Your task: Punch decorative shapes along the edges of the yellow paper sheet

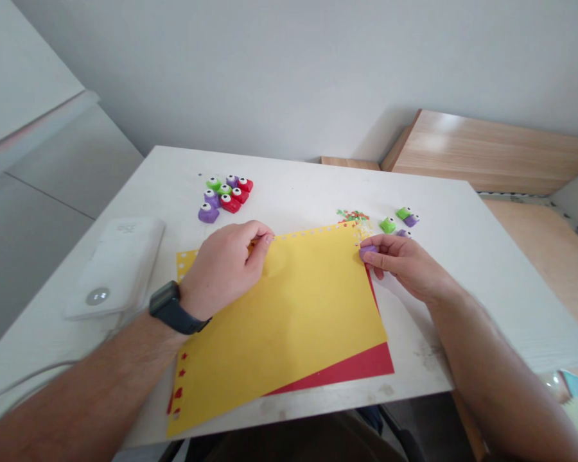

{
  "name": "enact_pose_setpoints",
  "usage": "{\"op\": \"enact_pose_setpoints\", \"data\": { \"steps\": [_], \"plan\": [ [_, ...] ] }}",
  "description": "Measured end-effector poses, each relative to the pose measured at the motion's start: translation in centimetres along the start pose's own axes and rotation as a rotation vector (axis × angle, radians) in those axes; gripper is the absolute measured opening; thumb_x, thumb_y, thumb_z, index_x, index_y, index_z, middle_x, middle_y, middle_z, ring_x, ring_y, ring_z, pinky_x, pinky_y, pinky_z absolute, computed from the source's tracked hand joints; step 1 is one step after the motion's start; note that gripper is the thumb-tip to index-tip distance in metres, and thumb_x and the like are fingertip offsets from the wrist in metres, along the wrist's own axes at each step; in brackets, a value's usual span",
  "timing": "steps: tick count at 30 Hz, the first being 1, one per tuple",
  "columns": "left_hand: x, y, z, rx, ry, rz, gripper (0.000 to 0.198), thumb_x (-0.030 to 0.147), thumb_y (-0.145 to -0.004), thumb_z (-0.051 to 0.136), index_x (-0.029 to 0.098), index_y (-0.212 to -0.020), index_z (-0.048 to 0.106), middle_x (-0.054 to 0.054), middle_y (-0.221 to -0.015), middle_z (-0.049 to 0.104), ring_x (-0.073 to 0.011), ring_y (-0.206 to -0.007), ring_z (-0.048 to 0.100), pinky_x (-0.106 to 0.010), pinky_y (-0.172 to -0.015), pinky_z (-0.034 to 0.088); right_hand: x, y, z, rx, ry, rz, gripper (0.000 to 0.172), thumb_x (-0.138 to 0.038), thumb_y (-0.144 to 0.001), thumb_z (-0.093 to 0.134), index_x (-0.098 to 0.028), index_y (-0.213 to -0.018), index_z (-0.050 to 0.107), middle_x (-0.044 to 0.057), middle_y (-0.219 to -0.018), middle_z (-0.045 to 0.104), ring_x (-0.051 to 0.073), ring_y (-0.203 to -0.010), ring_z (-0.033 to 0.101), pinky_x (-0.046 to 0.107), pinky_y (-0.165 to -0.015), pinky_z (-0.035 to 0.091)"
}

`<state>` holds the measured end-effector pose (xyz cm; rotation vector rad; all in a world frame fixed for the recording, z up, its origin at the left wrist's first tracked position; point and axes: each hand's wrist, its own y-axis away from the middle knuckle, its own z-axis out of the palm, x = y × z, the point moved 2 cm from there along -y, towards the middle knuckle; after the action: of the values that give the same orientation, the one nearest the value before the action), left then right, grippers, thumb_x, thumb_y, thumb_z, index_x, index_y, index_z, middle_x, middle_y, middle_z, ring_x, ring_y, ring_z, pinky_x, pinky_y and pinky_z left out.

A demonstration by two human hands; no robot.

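A yellow paper sheet (293, 301) lies on a red sheet (361, 366) on the white table (486, 269). Small holes run along the yellow sheet's far edge and left side. My left hand (226, 266), with a dark watch on the wrist, rests curled on the sheet near its far edge, its fingers pinching the paper there. My right hand (404, 263) grips a small purple punch (367, 250) at the sheet's far right corner. Paper confetti (355, 218) lies just beyond that corner.
Several red, green and purple punches (225, 194) sit in a cluster at the back left. Two green punches and a purple one (399, 219) lie right of the confetti. A white device (118, 263) with a cable sits at the left. Wooden boards (486, 151) lean behind the table.
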<state>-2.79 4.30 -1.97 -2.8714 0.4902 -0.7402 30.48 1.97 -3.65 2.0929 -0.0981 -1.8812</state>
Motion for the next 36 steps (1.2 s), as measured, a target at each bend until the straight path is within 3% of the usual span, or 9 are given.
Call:
{"op": "enact_pose_setpoints", "data": {
  "steps": [9, 22, 36],
  "plan": [
    [0.18, 0.00, -0.05, 0.001, 0.023, 0.003, 0.022, 0.035, -0.104, 0.050, 0.023, -0.102, 0.069, -0.002, -0.098, 0.078, -0.0238, -0.089, 0.071, -0.036, -0.079, 0.048, 0.17, -0.11, 0.34, 0.012, -0.070, 0.022, 0.037, -0.036, -0.075, 0.094, -0.020, -0.104, 0.077, 0.002, -0.090, 0.070, 0.011, -0.067, 0.053, 0.028, -0.060, 0.043],
    [0.42, 0.14, -0.25, 0.002, 0.039, 0.016, 0.024, 0.036, -0.104, 0.050, 0.022, -0.103, 0.070, -0.003, -0.100, 0.078, -0.0238, -0.091, 0.071, -0.035, -0.081, 0.048, -0.11, -0.06, 0.32, 0.041, 0.040, 0.039, 0.038, -0.043, -0.079, 0.091, -0.019, -0.106, 0.077, 0.001, -0.089, 0.068, 0.009, -0.061, 0.048, 0.028, -0.055, 0.034],
    [0.64, 0.24, -0.37, 0.010, 0.050, 0.037, 0.022, 0.035, -0.104, 0.052, 0.022, -0.103, 0.069, -0.003, -0.100, 0.078, -0.0232, -0.091, 0.071, -0.035, -0.081, 0.048, -0.20, -0.02, 0.66, 0.041, 0.062, 0.048, 0.039, -0.037, -0.076, 0.092, -0.018, -0.106, 0.076, 0.004, -0.096, 0.073, 0.011, -0.068, 0.052, 0.027, -0.054, 0.037]
  ]
}}
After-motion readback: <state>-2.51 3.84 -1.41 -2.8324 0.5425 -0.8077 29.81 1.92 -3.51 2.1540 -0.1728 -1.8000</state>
